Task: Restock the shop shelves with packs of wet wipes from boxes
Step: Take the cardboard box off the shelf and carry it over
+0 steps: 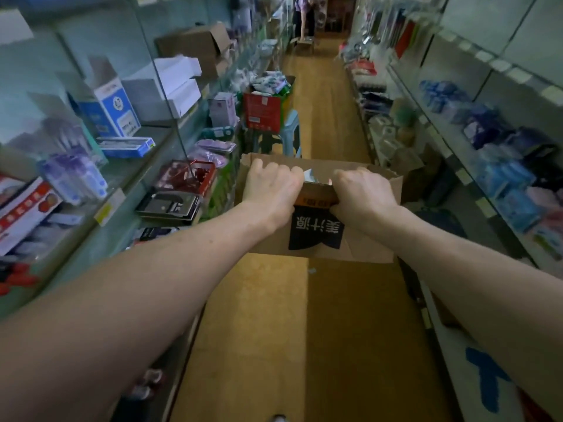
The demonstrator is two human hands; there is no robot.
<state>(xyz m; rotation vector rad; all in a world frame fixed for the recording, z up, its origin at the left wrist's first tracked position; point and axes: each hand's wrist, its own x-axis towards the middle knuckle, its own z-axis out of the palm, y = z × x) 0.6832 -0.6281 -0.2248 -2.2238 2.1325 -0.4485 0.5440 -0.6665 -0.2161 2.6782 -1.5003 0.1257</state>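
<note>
Head view: The left hand (269, 185) and the right hand (364, 196) both grip the near top edge of a brown cardboard box (316, 239), fingers curled over the rim and into the opening. The box is held above the wooden floor (259, 315) in a narrow aisle. Between the two hands a pale corner of something shows inside the box; what it is cannot be told. Beyond the hands, a red box (263, 112) heaped with soft packs (271, 82) stands on a light blue stool (292, 126). Stocked shelves (128, 184) run to the left of the hands, and more to the right. Far beyond the hands, a person (304, 16) bends over another box.
</note>
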